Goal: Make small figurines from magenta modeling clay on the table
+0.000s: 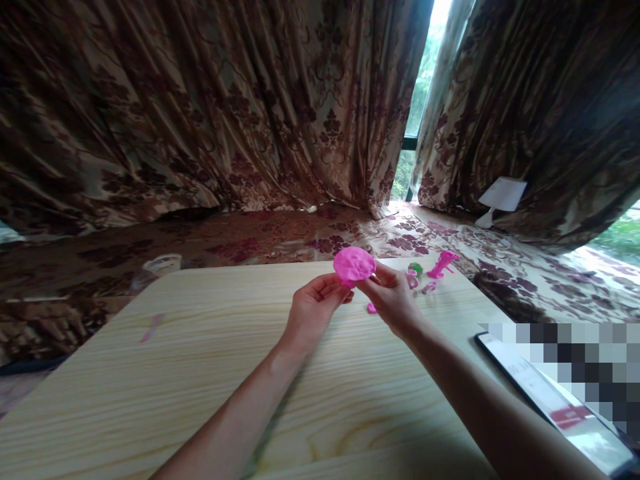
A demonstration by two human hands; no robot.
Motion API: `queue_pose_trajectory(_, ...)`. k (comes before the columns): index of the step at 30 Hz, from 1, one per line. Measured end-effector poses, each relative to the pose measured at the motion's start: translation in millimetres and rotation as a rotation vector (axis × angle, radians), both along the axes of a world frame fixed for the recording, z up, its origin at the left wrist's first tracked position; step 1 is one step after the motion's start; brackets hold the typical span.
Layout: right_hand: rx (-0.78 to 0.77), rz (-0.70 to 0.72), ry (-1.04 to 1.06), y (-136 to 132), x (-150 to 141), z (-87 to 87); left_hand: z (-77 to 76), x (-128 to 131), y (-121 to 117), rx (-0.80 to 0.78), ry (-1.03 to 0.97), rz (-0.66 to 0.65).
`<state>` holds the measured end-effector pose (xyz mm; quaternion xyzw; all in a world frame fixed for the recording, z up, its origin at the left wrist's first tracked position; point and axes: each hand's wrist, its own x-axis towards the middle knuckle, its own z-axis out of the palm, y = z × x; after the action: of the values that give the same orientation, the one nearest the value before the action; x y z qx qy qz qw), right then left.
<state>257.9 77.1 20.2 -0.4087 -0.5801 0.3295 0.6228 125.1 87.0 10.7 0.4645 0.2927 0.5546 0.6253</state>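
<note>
A flat, roundish piece of bright pink modelling clay [354,264] is held up above the far part of the table. My left hand [317,300] pinches its lower edge, where a small pink bit hangs down between the fingers. On the other side, my right hand [393,297] grips its right edge, with the thumb underneath. Just beside the right hand, a small pink lump [371,308] lies on the wood. Behind that hand are a green piece [415,269], small pink ring-like pieces [429,287] and an upright pink figure-like piece [443,264].
The pale wooden table [225,373] carries a thin pink strip [152,328] at left and a tablet-like device [555,407] at right, partly blurred out. Beyond the left corner sits a clear bag or container [157,267]. A white lamp [503,194] stands near the patterned curtains [300,100].
</note>
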Motion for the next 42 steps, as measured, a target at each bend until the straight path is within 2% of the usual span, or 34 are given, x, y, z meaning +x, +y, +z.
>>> queue_pose_trajectory(4, 0.008, -0.013, -0.003, 0.3, -1.6, 1.3, 0.3, 0.3, -1.1, -0.009, -0.004, -0.009)
queue_pose_trajectory(10, -0.070, 0.040, 0.033, -3.9, -5.5, 2.2, -5.3, -0.4, 2.9, 0.006, -0.016, 0.018)
queue_pose_trajectory(14, -0.058, -0.022, -0.014, -3.6, -2.8, 0.8, -8.2, -1.9, 7.2, 0.029, 0.007, 0.048)
queue_pose_trajectory(21, -0.205, -0.050, 0.020, -5.0, -5.9, 0.6, -9.9, -2.6, 8.1, 0.056, 0.025, 0.054)
queue_pose_trajectory(29, -0.180, -0.020, 0.045, -3.8, -4.6, 0.6, -11.7, -3.5, 9.7, 0.022, 0.024, 0.037)
queue_pose_trajectory(33, -0.234, -0.030, 0.011, -3.5, -6.0, 1.6, -12.7, -3.2, 9.5, 0.038, 0.026, 0.041)
queue_pose_trajectory(40, -0.105, -0.086, -0.150, -3.0, -3.6, 0.6, -11.2, -2.8, 8.3, 0.074, 0.073, 0.129)
queue_pose_trajectory(42, -0.073, -0.106, -0.181, -2.4, -3.2, -0.2, -8.8, -3.3, 7.0, 0.041, 0.052, 0.114)
